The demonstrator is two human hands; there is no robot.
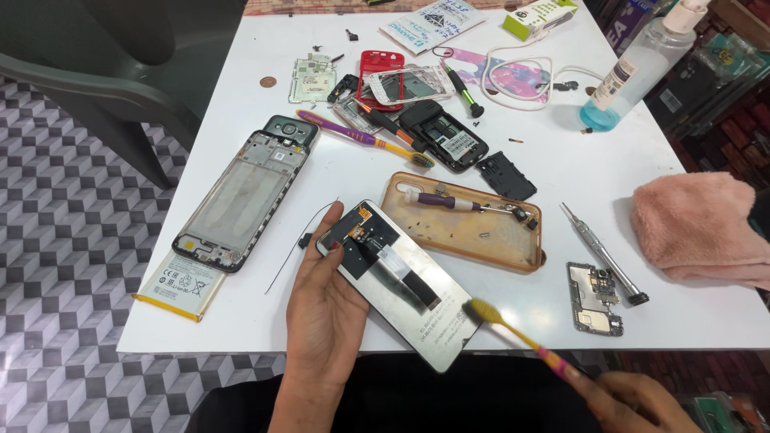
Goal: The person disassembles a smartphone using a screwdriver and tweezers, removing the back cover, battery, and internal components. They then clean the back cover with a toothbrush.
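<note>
My left hand (325, 309) holds a phone display panel (401, 285) back side up, tilted over the near table edge; a black flex strip runs along its back. My right hand (634, 405), at the bottom right corner, grips a yellow and pink toothbrush (513, 329). Its bristles touch the panel's lower right edge.
On the white table (561, 160) lie a phone middle frame (241, 196), a battery (180, 285), an orange phone case (473, 228) holding a small screwdriver and screws, a circuit board (595, 298), a metal screwdriver (601, 252), a pink cloth (698, 228), a liquid bottle (630, 76), and other phone parts behind.
</note>
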